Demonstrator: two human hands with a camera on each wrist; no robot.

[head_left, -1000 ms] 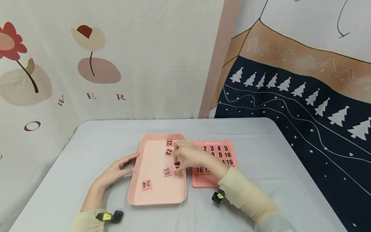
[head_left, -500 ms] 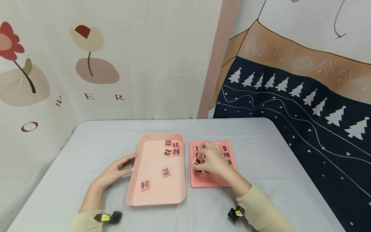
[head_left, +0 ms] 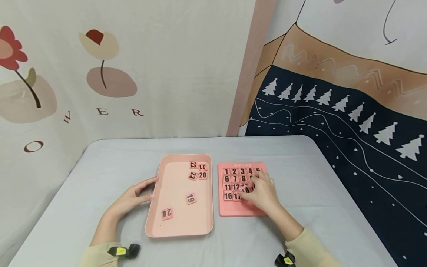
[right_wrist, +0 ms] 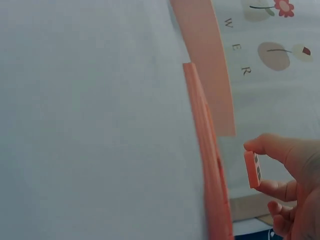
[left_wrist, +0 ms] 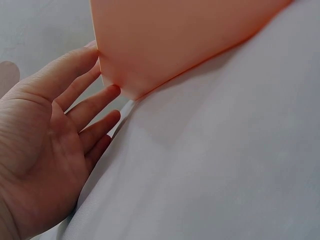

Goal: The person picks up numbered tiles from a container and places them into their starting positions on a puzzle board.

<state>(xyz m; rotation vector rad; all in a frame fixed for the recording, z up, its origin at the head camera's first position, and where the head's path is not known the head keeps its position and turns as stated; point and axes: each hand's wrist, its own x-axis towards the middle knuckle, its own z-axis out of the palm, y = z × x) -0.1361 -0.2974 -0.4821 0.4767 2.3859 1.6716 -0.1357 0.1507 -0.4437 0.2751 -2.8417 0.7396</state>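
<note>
My right hand [head_left: 265, 191] pinches a pink number tile [head_left: 245, 189] marked 18 between thumb and finger, over the lower middle of the pink number board [head_left: 230, 210]. In the right wrist view the tile [right_wrist: 252, 170] is held on edge, above the board [right_wrist: 205, 145]. Rows 1 to 15 and tiles 16 and 17 show on the board, some hidden by the hand. My left hand [head_left: 131, 198] touches the left rim of the pink tray [head_left: 180, 226] with outstretched fingers; the left wrist view shows its fingertips [left_wrist: 114, 91] at the tray's side [left_wrist: 165, 40].
Inside the tray lie tiles 22 [head_left: 193, 165], 21 [head_left: 202, 167], 23 [head_left: 192, 175] and 20 [head_left: 202, 175] near the upper right, with 19 [head_left: 191, 198] and 24 [head_left: 167, 213] lower down. Tray and board stand side by side on a white-covered table [head_left: 116, 155].
My right hand has lifted tile 18 out of the tray and carried it right, over the board's left side and then to its lower middle. The left hand stays at the tray rim.
</note>
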